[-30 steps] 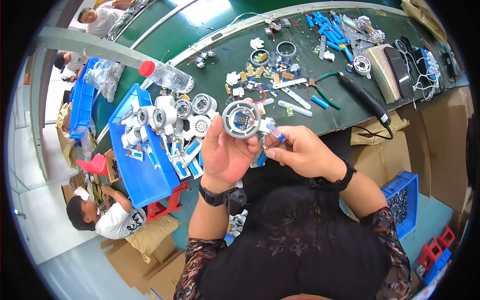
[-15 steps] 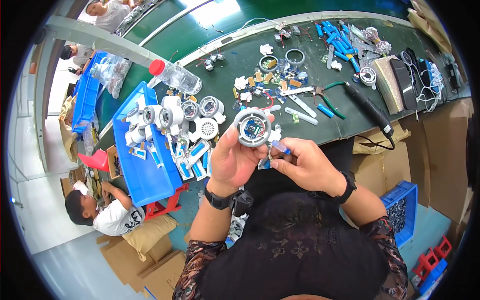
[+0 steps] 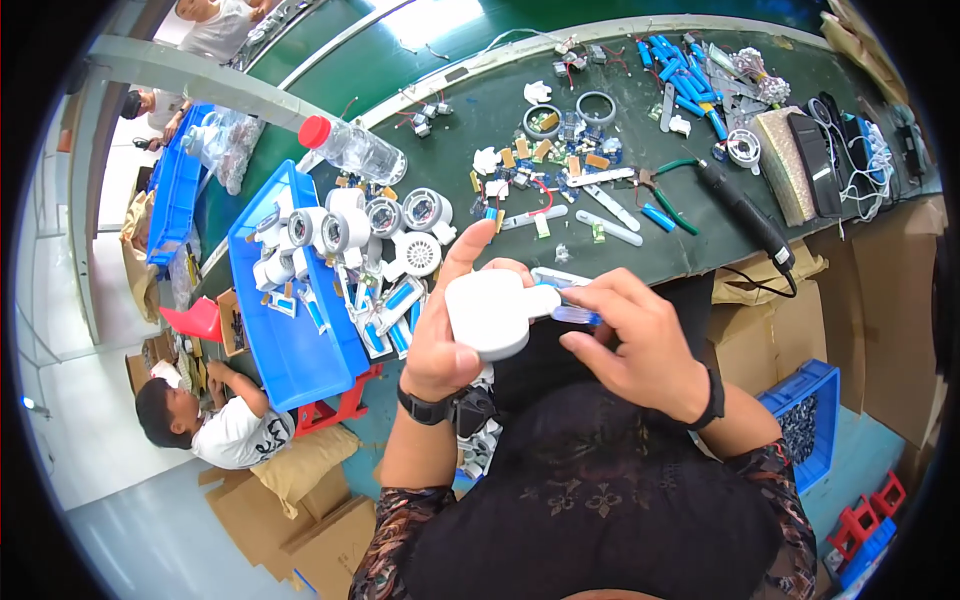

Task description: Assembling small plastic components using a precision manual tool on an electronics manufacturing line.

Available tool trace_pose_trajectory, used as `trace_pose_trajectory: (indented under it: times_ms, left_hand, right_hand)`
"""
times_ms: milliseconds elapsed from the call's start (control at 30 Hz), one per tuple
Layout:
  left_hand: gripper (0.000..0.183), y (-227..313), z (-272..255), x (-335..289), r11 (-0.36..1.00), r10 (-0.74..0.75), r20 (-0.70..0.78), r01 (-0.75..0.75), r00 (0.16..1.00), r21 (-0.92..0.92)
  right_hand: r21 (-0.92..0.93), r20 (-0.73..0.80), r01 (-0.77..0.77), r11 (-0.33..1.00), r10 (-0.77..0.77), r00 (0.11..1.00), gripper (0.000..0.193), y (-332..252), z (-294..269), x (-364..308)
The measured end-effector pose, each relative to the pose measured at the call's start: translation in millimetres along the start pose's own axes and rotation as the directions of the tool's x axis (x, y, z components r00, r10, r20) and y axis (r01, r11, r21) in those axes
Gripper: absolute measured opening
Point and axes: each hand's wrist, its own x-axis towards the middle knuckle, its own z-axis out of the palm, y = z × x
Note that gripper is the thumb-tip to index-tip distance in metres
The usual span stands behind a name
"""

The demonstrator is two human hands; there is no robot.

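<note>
My left hand [image 3: 440, 345] is closed around a white handheld fan body [image 3: 485, 312], its smooth rounded back turned up. A short neck on the fan body points toward my right hand [image 3: 640, 335]. The fingers of that hand hold a small tool with a translucent blue handle [image 3: 576, 315] beside the neck; its tip is hidden. A white strip-like handle part [image 3: 558, 278] shows just behind the neck. Similar white fan bodies with grey rings [image 3: 385, 215] are piled to the left of my left hand, by white handle parts holding blue battery cells [image 3: 400, 298].
A blue tray [image 3: 325, 365] stands left of the pile, near a red-capped bottle [image 3: 350, 150]. Circuit boards [image 3: 540, 165], grey rings [image 3: 596, 108], green-handled pliers [image 3: 672, 195], a black corded power screwdriver [image 3: 745, 215] and blue cells [image 3: 685, 80] lie across the green bench. A person [image 3: 215, 425] is at the left.
The fan body in my left hand has been turned over, from its open circuit side to its smooth back. My right hand has shifted slightly right and down, its fingers less tightly bunched.
</note>
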Motion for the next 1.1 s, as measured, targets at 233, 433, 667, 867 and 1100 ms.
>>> trace_pose_trajectory:
  times_ms: [233,433,667,867,1100]
  left_hand:
    - [0.083,16,-11,-7,0.922,0.057,0.059,-0.075,0.997,0.379]
    - [0.078,1,-35,-10,0.937,0.167,0.216,-0.223,0.962,0.268]
    - [0.075,-16,-43,-6,0.951,0.235,0.191,-0.266,0.953,0.158]
    - [0.079,-17,-48,-4,0.944,0.213,0.268,-0.269,0.939,0.192]
    - [0.076,-12,-41,-3,0.958,0.177,0.284,-0.231,0.942,0.171]
  right_hand:
    - [0.298,-0.050,0.024,0.954,-0.009,0.999,0.021,-5,-27,-8]
    - [0.320,-0.126,0.212,0.923,-0.181,0.975,0.027,-6,-32,-5]
    - [0.332,-0.155,0.223,0.916,-0.180,0.971,0.020,-21,-25,-2]
    - [0.360,-0.163,0.286,0.888,-0.242,0.956,0.019,-28,-14,7]
    - [0.215,-0.047,0.348,0.913,-0.346,0.937,0.017,-28,-10,13]
